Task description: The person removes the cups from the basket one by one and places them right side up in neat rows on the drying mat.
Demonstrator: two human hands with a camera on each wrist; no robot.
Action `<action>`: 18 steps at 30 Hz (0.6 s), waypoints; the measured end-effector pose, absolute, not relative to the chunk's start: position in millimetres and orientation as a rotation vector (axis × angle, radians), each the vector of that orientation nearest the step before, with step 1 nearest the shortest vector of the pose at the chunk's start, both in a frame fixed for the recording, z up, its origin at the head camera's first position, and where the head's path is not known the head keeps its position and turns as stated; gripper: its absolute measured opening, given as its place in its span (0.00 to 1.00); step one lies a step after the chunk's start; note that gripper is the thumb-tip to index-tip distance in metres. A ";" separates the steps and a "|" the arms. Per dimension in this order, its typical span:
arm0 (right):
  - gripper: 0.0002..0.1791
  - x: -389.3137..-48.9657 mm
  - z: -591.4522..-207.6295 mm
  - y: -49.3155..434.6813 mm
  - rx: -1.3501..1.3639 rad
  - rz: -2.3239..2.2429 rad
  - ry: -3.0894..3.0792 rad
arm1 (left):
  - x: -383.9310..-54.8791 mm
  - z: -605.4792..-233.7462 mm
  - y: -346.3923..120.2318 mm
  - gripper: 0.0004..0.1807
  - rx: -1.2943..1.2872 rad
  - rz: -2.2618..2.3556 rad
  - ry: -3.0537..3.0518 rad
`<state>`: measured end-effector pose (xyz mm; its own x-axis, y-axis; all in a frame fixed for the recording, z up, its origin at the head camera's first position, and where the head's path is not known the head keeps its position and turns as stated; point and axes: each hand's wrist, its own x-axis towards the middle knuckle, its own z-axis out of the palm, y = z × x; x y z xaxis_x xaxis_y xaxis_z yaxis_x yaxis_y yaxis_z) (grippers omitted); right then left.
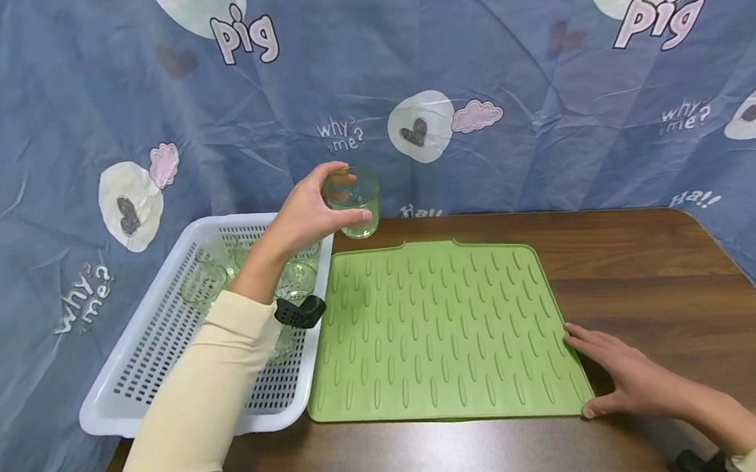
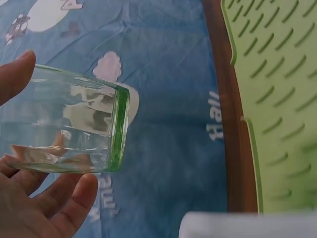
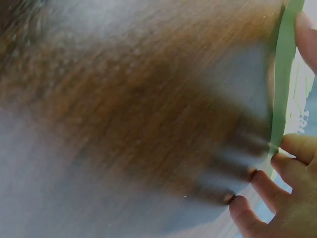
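Note:
My left hand (image 1: 311, 208) grips a clear, green-tinted drinking glass (image 1: 361, 200) above the back left corner of the green ridged drying mat (image 1: 440, 328). In the left wrist view, the thumb lies on one side of the glass (image 2: 74, 119) and the fingers on the other, with its thick green base facing away from the palm. My right hand (image 1: 633, 375) rests at the mat's right edge, thumb and fingers spread and touching the rim. In the right wrist view, fingertips (image 3: 242, 203) touch the tabletop beside the mat's edge (image 3: 282, 84).
A white perforated plastic basket (image 1: 103, 410) stands left of the mat, holding several similar glasses (image 1: 203, 283), partly hidden by my left arm. Beneath everything is a brown wooden table (image 1: 630, 259). Behind it hangs a blue printed cloth (image 1: 527, 88).

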<state>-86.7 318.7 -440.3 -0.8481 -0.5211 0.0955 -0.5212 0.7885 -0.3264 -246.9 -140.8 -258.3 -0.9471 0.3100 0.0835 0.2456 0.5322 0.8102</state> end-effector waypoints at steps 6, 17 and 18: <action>0.58 -86.9 -431.9 316.7 0.807 0.601 -3.071 | -254.9 -264.2 -109.5 0.48 0.550 1.395 2.664; 0.59 -88.8 -432.4 318.4 0.815 0.609 -3.085 | -259.4 -277.7 -68.6 0.48 0.571 1.438 2.554; 0.59 -88.6 -433.0 318.8 0.810 0.617 -3.090 | -259.2 -279.6 -65.9 0.48 0.565 1.446 2.538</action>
<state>-88.6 318.8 -433.0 -0.8700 -0.4929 -0.0115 -0.4506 0.8045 -0.3870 -259.2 -65.9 -279.6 -0.9145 0.4024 0.0417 0.2410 0.4591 0.8551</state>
